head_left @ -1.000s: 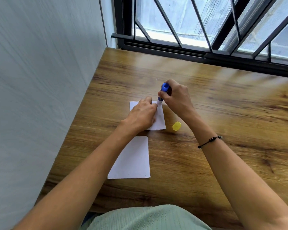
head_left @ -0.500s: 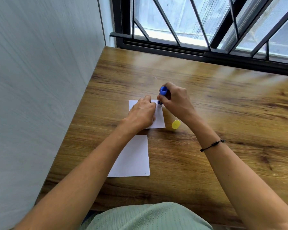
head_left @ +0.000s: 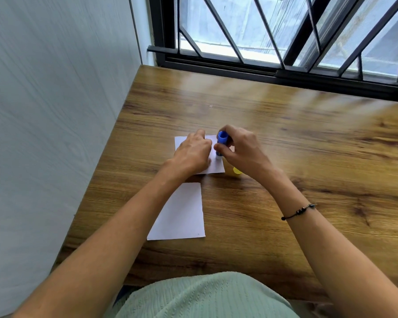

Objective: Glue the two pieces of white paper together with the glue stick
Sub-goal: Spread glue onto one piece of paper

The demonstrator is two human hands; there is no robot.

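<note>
Two white paper pieces lie on the wooden table. My left hand presses down on the far paper and covers most of it. My right hand grips the blue glue stick, held upright with its white tip down on the far paper's right part. The near paper lies flat and untouched, partly under my left forearm. The yellow glue cap rests on the table just right of the far paper, half hidden by my right hand.
A grey wall runs along the table's left edge. A black-framed barred window stands behind the far edge. Bare wood stretches to the right.
My right hand has drawn the glue stick toward me along the far paper's right side. My left hand stays pressed on that paper.
</note>
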